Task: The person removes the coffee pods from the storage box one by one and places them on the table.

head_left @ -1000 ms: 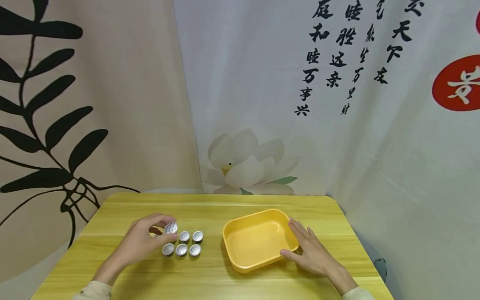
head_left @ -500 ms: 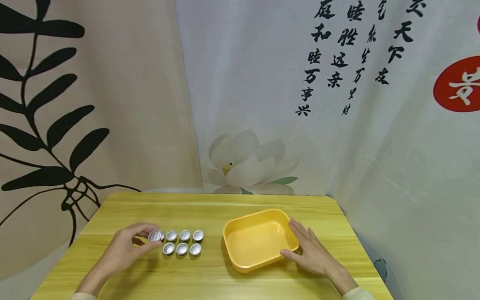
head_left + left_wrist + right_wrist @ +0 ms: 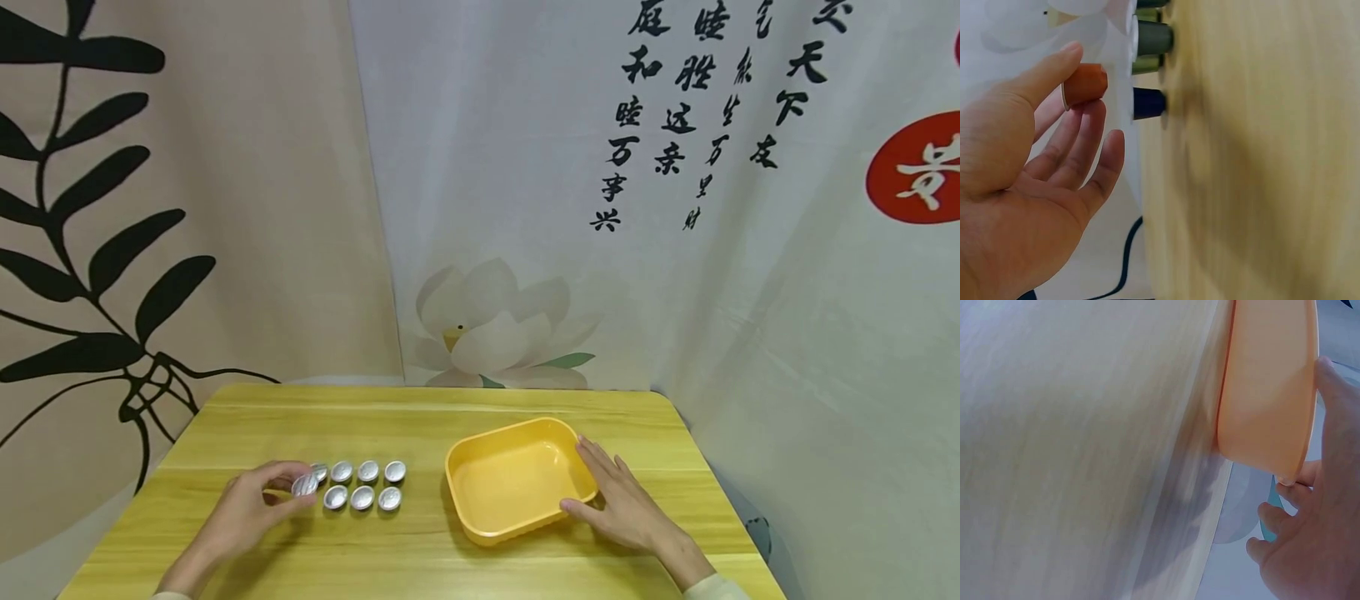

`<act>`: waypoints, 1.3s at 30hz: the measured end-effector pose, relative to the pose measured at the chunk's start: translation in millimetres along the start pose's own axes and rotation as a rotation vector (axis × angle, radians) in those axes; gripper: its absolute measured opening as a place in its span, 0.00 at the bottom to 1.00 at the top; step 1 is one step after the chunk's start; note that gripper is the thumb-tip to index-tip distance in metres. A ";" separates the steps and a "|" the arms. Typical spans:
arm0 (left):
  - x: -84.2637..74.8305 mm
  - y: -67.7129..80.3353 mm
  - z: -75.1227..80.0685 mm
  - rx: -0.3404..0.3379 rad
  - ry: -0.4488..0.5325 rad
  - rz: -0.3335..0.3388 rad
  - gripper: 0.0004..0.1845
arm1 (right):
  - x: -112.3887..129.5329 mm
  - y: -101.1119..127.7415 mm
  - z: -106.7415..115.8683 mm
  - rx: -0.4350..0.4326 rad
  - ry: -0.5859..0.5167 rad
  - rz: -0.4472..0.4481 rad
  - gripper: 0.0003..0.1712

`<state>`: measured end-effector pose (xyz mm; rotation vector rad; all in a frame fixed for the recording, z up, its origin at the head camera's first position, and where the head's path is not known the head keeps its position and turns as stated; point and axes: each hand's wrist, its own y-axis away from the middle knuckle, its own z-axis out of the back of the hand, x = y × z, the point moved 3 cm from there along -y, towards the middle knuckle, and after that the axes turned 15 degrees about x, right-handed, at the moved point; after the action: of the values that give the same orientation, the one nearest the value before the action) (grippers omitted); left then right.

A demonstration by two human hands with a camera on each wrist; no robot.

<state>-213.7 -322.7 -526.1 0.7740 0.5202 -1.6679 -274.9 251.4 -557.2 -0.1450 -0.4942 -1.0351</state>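
My left hand [image 3: 243,507] pinches an orange coffee capsule [image 3: 1085,85] between thumb and fingertips, its foil lid showing in the head view. It is held at the left end of two rows of coffee capsules, which stand foil side up on the table. A navy capsule [image 3: 1149,104] and a dark green capsule [image 3: 1155,39] of these rows show in the left wrist view. My right hand [image 3: 626,510] rests against the right end of a yellow tray [image 3: 517,483], fingers extended along the rim and thumb at the near corner. No capsules lie in the tray.
The tray sits right of the capsules on the wooden table [image 3: 420,567]. Behind the table hangs a pale cloth [image 3: 510,167] with a flower print and dark writing. A dark cable [image 3: 1127,256] hangs beyond the table edge.
From above the far row, my left hand has moved left and then slightly nearer, carrying the capsule. The far row's left capsules now show more. My right hand and the tray stay put.
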 end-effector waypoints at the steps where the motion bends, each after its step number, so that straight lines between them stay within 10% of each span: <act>1: 1.7 0.1 -0.8 0.001 0.002 0.004 0.25 | 0.2 0.0 0.1 0.000 0.000 0.001 0.61; 39: 34.1 -9.4 -21.3 0.012 -0.017 0.166 0.25 | 1.5 0.6 0.9 0.008 -0.018 -0.004 0.62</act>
<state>-222.2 -328.6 -566.1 0.7893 0.4229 -1.5240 -274.1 250.9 -555.6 -0.1466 -0.5145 -1.0366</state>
